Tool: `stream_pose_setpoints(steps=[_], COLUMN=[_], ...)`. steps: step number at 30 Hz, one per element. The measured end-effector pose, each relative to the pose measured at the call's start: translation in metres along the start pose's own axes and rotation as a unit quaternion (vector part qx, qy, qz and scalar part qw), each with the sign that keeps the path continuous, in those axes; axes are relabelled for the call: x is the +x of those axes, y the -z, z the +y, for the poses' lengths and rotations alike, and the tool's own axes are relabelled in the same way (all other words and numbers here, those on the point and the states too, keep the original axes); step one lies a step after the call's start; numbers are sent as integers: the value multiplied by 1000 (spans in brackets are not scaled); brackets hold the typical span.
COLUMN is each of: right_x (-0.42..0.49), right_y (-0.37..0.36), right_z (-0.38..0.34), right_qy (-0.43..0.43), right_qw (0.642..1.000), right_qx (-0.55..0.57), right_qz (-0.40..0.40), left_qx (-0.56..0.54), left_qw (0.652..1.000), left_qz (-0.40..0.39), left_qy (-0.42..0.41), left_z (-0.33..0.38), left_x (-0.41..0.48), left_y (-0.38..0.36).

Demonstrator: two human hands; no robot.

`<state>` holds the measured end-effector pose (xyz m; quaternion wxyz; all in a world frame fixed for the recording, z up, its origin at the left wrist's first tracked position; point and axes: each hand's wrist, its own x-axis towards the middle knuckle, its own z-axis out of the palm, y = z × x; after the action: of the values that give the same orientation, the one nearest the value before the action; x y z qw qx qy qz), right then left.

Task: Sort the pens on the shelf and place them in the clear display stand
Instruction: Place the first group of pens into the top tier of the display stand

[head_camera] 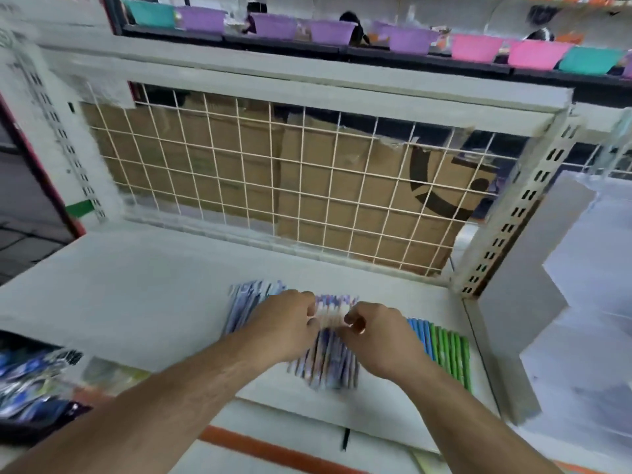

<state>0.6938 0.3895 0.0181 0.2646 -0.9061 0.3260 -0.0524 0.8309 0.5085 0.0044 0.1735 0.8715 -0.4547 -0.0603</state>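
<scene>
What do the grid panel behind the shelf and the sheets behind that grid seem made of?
Grid panel: probably metal wire with a cream-white coating, judging by thin straight crossing rods. Sheets: brown cardboard, matte, with a black printed mark; blur leaves corrugation unclear.

Back panel: white wire grid (273,179), square mesh, set in a white frame. Behind the mesh: brown cardboard boxes (342,213), the right one with a large black printed mark (431,186).

Either side: slotted white uprights, left (58,131) and right (523,206).

Above, on a dark ledge: a row of plastic tubs, teal (152,13), several purple (201,19), two pink (473,47), then teal again (590,59).

Right: a grey panel (519,302) leaning tilted, white sheets (588,268) beyond it.

Lower left: blue and silver packets (30,381), too blurred to read.

Floor: an orange stripe (273,449).
</scene>
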Motion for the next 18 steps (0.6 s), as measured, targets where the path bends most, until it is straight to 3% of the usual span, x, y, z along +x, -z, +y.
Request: stream_pose_setpoints(steps=[6,12,18], right_x=[12,18,20], right_y=[-37,-46,-52], right_z=[-40,-55,-61], right_qy=[-4,-4,2], right_qw=[1000,999,999], right_qx=[17,38,33], right_qz=[-2,-2,-6], left_qx=[55,70,52], left_qw=[997,994,994], left_qz=[49,-22,-56], left_qy=[22,77,77], left_z=[-58,-86,-85], left_x=[-4,2,7], left_y=[13,9,6])
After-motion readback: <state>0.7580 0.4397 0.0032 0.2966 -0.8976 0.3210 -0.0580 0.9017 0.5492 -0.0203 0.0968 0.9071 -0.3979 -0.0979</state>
